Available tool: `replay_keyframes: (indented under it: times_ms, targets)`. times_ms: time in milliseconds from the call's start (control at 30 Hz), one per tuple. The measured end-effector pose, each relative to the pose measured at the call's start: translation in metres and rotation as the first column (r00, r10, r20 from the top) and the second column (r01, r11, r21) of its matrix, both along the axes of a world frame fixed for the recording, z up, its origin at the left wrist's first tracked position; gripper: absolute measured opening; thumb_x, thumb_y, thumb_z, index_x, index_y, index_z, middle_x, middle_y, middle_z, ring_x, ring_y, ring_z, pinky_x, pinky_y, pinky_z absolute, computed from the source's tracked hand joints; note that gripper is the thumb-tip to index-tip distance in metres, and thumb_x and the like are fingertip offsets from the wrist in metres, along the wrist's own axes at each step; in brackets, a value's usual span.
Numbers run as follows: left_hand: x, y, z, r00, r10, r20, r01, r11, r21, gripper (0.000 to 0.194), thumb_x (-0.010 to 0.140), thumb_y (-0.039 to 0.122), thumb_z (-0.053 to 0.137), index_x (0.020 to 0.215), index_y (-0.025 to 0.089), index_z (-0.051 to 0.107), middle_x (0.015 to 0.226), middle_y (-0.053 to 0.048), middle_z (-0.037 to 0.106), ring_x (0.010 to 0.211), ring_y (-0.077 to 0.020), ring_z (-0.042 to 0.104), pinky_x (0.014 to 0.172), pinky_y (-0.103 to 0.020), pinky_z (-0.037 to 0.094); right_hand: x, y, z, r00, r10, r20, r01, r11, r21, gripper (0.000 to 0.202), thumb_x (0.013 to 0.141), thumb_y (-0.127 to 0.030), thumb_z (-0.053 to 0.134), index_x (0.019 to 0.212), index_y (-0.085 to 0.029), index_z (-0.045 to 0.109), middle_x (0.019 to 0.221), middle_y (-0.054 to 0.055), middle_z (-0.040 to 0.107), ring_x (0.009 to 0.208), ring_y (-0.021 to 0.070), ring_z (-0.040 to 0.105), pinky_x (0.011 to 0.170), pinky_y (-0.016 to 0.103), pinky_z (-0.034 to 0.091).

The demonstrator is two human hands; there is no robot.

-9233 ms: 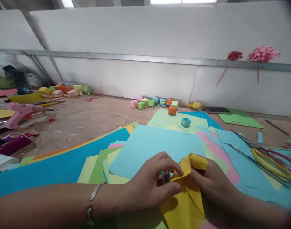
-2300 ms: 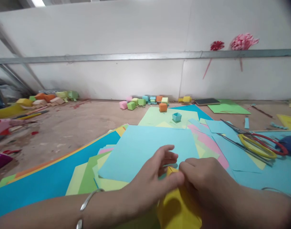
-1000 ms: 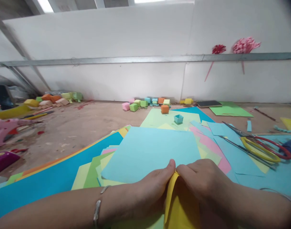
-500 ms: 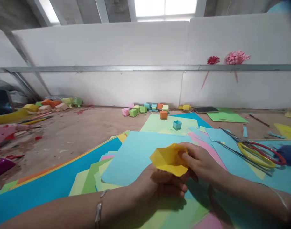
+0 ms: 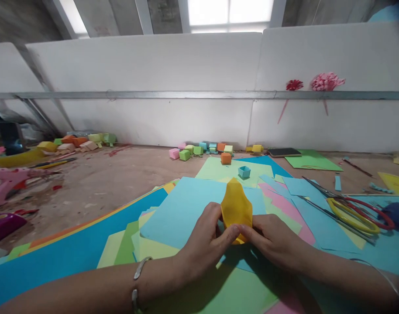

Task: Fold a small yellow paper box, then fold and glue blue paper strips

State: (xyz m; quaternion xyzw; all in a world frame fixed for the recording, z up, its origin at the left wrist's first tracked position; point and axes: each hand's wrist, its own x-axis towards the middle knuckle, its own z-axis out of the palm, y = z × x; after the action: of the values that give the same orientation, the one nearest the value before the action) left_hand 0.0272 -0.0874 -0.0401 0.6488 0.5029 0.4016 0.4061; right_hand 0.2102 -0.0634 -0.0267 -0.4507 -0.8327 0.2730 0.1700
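Note:
A folded yellow paper [image 5: 237, 205] stands upright between my two hands, its pointed top flap raised. My left hand [image 5: 208, 242] grips its left side, with the thumb on the lower front edge. From the right, my right hand [image 5: 273, 240] pinches the same paper, its thumb tip touching the left one. The fingers behind the paper are partly hidden. Under the hands lie stacked sheets, among them a large light blue sheet [image 5: 180, 209]. Beyond the paper sits a small open blue paper box [image 5: 244, 172].
Scissors [image 5: 353, 211] with yellow and red handles lie at the right on blue paper. Small paper cubes [image 5: 199, 150] line the back by the white wall. At the left are a pink glue gun [image 5: 9, 181] and a purple object [image 5: 5, 226].
The yellow paper has turned from tilted and open to upright. My left hand has moved from beneath it to its left side, and both thumbs now meet at its front.

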Motion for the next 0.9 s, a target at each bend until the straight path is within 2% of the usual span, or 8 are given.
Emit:
replay_keyframes:
  times_ms: [133, 200, 367, 467, 600, 767, 900]
  targets:
    - [0.001, -0.001, 0.001, 0.984, -0.067, 0.163, 0.082, 0.993, -0.084, 0.032, 0.088, 0.043, 0.058, 0.106, 0.016, 0.056, 0.098, -0.009, 0.059, 0.086, -0.02, 0.056, 0.073, -0.031, 0.046, -0.001, -0.002, -0.001, 0.992, -0.078, -0.098, 0.08, 0.997, 0.021, 0.016, 0.092, -0.034, 0.049, 0.092, -0.019, 0.054, 0.076, 0.003, 0.065, 0.062, 0.0164, 0.057, 0.053, 0.026, 0.039]
    - [0.001, -0.001, 0.002, 0.976, -0.069, 0.206, 0.091, 0.991, -0.102, 0.033, 0.089, 0.042, 0.057, 0.109, 0.016, 0.054, 0.1, -0.009, 0.06, 0.087, -0.0202, 0.057, 0.074, -0.032, 0.047, -0.002, -0.003, -0.002, 0.978, -0.101, -0.185, 0.113, 0.992, 0.054, 0.015, 0.089, -0.029, 0.051, 0.1, -0.019, 0.047, 0.079, 0.003, 0.064, 0.064, 0.0159, 0.059, 0.055, 0.026, 0.043]
    - [0.002, -0.002, 0.006, 0.988, -0.055, 0.146, 0.07, 0.993, -0.099, 0.027, 0.087, 0.037, 0.058, 0.104, 0.016, 0.055, 0.094, -0.007, 0.059, 0.079, -0.0182, 0.054, 0.068, -0.03, 0.045, -0.002, -0.005, -0.005, 0.973, -0.061, -0.223, 0.101, 0.98, 0.173, 0.003, 0.088, -0.021, 0.047, 0.089, -0.02, 0.048, 0.084, 0.004, 0.064, 0.071, 0.0169, 0.06, 0.061, 0.029, 0.047]
    - [0.002, -0.004, 0.008, 0.998, -0.023, 0.062, 0.026, 0.999, -0.037, 0.019, 0.082, 0.021, 0.056, 0.101, 0.017, 0.055, 0.093, -0.006, 0.06, 0.08, -0.0191, 0.052, 0.071, -0.031, 0.044, -0.002, -0.005, -0.006, 0.978, -0.023, -0.208, 0.066, 0.977, 0.204, 0.007, 0.087, -0.019, 0.044, 0.088, -0.02, 0.051, 0.082, 0.004, 0.064, 0.069, 0.0167, 0.059, 0.062, 0.03, 0.047]
    - [0.001, -0.006, 0.006, 1.0, -0.015, 0.01, 0.015, 0.999, 0.03, 0.039, 0.07, 0.003, 0.046, 0.104, 0.019, 0.052, 0.093, -0.004, 0.059, 0.083, -0.0195, 0.05, 0.075, -0.033, 0.043, -0.002, -0.006, -0.009, 0.982, 0.014, -0.189, 0.035, 0.968, 0.249, 0.012, 0.087, -0.017, 0.043, 0.088, -0.019, 0.054, 0.081, 0.004, 0.065, 0.068, 0.0165, 0.058, 0.061, 0.03, 0.047]
    - [0.0, -0.007, -0.001, 0.997, -0.079, -0.006, 0.079, 0.993, 0.093, 0.049, 0.066, 0.001, 0.041, 0.11, 0.019, 0.052, 0.103, -0.006, 0.057, 0.091, -0.0213, 0.05, 0.082, -0.036, 0.042, -0.002, -0.006, -0.013, 0.979, 0.033, -0.2, 0.022, 0.963, 0.267, 0.016, 0.087, -0.016, 0.045, 0.096, -0.018, 0.057, 0.091, 0.007, 0.068, 0.077, 0.0185, 0.063, 0.068, 0.033, 0.051]
    - [0.0, -0.008, -0.003, 0.997, -0.07, 0.014, 0.068, 0.993, 0.1, 0.042, 0.069, 0.002, 0.043, 0.105, 0.02, 0.053, 0.1, -0.006, 0.057, 0.09, -0.0217, 0.051, 0.082, -0.036, 0.042, -0.003, -0.006, -0.012, 0.968, 0.091, -0.234, -0.019, 0.955, 0.295, 0.016, 0.087, -0.014, 0.046, 0.096, -0.018, 0.058, 0.09, 0.007, 0.067, 0.079, 0.018, 0.062, 0.069, 0.032, 0.052]
